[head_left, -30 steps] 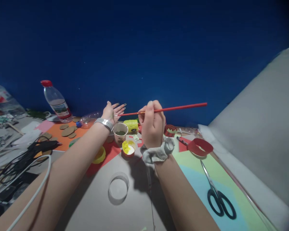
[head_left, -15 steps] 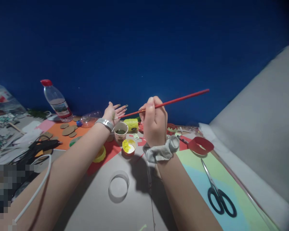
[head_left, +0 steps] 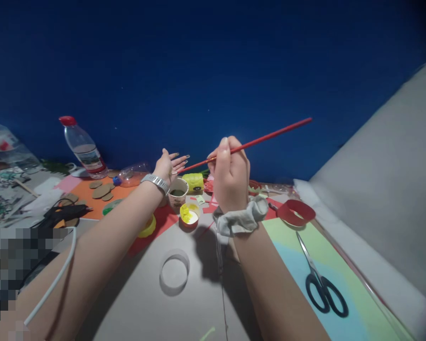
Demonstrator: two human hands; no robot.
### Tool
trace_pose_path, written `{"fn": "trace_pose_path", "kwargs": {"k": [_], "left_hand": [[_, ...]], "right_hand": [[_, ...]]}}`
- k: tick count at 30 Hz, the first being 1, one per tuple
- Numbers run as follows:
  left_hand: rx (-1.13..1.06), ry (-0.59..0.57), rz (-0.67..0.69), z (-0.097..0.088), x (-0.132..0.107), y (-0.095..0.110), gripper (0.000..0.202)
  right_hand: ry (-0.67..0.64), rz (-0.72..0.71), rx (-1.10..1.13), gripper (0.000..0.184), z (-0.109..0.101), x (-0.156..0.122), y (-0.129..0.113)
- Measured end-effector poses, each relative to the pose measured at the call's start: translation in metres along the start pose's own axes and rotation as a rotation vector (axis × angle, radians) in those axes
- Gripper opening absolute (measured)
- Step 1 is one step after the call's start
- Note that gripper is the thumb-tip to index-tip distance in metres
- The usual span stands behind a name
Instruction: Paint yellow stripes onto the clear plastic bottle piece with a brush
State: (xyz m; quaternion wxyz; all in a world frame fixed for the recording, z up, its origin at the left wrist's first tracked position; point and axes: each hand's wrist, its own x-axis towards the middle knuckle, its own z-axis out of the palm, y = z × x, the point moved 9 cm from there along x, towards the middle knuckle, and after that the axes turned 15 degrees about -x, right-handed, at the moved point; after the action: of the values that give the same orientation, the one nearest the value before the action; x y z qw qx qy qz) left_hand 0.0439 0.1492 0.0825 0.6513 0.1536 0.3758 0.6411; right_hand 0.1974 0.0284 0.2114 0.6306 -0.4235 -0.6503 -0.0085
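Observation:
My right hand (head_left: 230,175) is closed around a long red paintbrush (head_left: 270,136), whose handle slants up to the right. Its tip points at my left hand (head_left: 168,166), which is held up with fingers spread and holds nothing. A silver watch sits on the left wrist and a grey scrunchie on the right. Just below the hands stand a small cup of dark green paint (head_left: 178,192) and a small pot of yellow paint (head_left: 189,215).
A clear ring (head_left: 174,272) lies on the grey board in front. Black scissors (head_left: 319,284) rest on coloured paper at right, near a red paper loop (head_left: 295,212). At left are a red-capped bottle (head_left: 83,148), cardboard discs (head_left: 101,191) and a glue gun (head_left: 62,214).
My right hand has risen a little and tilted the brush, so its handle end now points higher. My left hand has stayed spread in place.

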Motion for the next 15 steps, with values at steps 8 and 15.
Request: {"fn": "trace_pose_path", "kwargs": {"k": [8,15], "left_hand": [[-0.031,-0.04,-0.021,0.001,0.001,-0.005,0.061],[-0.047,-0.03,-0.047,-0.001,0.001,-0.002,0.06]], "right_hand": [[0.014,-0.025,0.011,0.032,-0.001,0.001,-0.008],[-0.02,-0.009,0.001,0.033,0.0,0.0,-0.011]]}}
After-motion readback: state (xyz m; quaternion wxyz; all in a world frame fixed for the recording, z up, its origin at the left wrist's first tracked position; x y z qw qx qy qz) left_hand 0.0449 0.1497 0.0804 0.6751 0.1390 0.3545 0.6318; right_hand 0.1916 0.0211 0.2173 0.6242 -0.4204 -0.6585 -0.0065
